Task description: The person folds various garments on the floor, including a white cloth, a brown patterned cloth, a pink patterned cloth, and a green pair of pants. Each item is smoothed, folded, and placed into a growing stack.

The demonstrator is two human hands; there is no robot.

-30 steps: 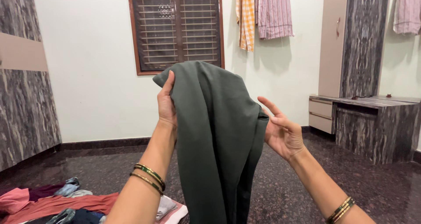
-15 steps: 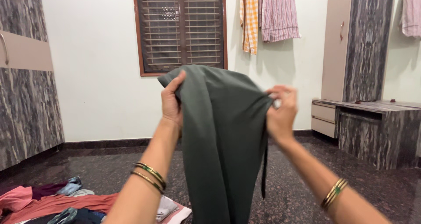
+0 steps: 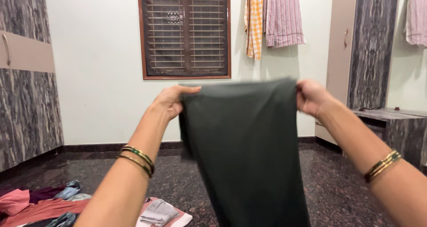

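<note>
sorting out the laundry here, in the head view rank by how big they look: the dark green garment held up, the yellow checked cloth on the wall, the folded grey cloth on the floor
1. Dark green garment, largest, though nearest the camera.
2. Yellow checked cloth.
3. Folded grey cloth, smallest.

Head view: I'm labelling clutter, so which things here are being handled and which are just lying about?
Being handled:
dark green garment, stretched by its top edge between left hand and right hand

Lying about:
pile of clothes on the floor
folded grey cloth
checked yellow cloth and striped pink cloth hanging on the wall
</note>
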